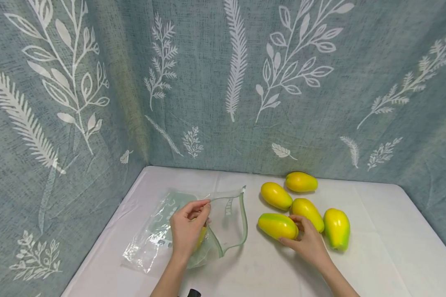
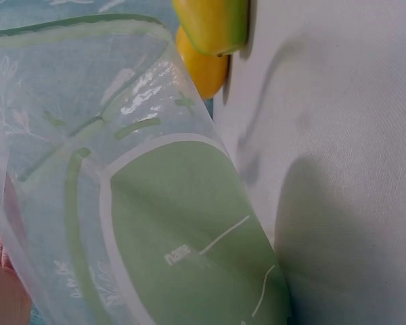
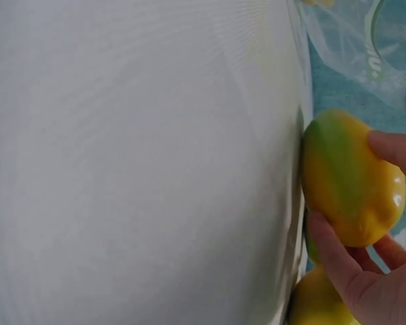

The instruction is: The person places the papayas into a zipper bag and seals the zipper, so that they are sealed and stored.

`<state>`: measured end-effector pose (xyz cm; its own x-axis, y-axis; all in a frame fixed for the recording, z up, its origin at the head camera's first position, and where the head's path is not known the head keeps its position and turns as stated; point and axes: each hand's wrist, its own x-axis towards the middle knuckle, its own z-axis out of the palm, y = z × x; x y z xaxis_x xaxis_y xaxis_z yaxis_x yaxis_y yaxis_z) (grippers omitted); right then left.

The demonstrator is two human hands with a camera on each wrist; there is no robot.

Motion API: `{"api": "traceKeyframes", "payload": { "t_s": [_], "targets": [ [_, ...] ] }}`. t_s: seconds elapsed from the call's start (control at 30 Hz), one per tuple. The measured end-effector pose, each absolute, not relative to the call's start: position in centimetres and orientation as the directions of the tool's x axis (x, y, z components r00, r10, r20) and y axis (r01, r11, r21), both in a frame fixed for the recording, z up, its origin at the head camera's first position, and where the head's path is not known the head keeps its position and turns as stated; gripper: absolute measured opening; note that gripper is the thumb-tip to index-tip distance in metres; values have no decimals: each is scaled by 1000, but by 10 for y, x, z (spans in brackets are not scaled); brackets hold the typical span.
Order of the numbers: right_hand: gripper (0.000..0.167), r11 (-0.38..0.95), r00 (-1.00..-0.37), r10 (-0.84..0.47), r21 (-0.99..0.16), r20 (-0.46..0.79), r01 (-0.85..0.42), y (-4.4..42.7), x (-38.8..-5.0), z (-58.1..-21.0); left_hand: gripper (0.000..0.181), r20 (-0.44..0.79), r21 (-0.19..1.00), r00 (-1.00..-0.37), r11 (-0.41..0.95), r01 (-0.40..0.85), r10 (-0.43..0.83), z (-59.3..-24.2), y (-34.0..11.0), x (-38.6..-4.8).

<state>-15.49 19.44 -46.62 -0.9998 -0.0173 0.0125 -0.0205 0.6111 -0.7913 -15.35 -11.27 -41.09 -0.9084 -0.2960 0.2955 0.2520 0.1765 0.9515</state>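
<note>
My left hand pinches the upper edge of a clear zip bag with a green zip strip, its mouth gaping toward the right. Something yellow shows through the plastic behind that hand, mostly hidden. In the left wrist view, the bag's green printed panel fills much of the picture. My right hand grips a yellow papaya with a green streak, thumb on one side and fingers on the other. The right wrist view shows the same papaya between thumb and fingers, close to the white cloth.
Beyond the right hand lie more papayas: one at the back, one left of it, one behind the hand and one at the right. A white cloth covers the table. Patterned curtains surround it. A small black object shows at the bottom edge.
</note>
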Motion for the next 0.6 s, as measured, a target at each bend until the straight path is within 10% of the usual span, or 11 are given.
{"api": "traceKeyframes", "payload": {
  "t_s": [0.6],
  "targets": [
    [75, 548, -999, -19, -836, -27, 12, 181, -151, -438, 10, 296, 950, -906, 189, 248, -302, -411, -111, -153]
  ]
}}
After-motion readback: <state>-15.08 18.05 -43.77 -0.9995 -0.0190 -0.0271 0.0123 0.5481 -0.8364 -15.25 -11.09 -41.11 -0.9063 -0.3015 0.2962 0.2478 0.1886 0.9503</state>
